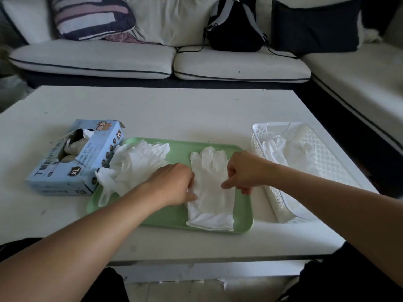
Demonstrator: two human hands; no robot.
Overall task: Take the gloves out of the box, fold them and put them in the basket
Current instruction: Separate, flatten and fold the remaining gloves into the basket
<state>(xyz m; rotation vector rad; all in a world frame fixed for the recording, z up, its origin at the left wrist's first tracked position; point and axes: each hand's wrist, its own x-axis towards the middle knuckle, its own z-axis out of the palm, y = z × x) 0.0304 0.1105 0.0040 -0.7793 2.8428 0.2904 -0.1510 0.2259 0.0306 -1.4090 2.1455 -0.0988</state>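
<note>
A white glove [212, 188] lies flat on the green tray [176, 216], fingers pointing away from me. My left hand [174, 185] pinches its left edge, and my right hand [244, 172] pinches its right edge with curled fingers. A loose pile of white gloves [135, 164] sits on the tray's left part. The blue glove box [74, 158] stands left of the tray, with gloves showing in its torn opening. At the right stands the white perforated basket [305, 168], which holds some white gloves [277, 149].
All this sits on a white low table [174, 110]. Behind it is a white sofa [135, 59] with cushions and a black backpack [235, 25]. My knees are at the table's near edge.
</note>
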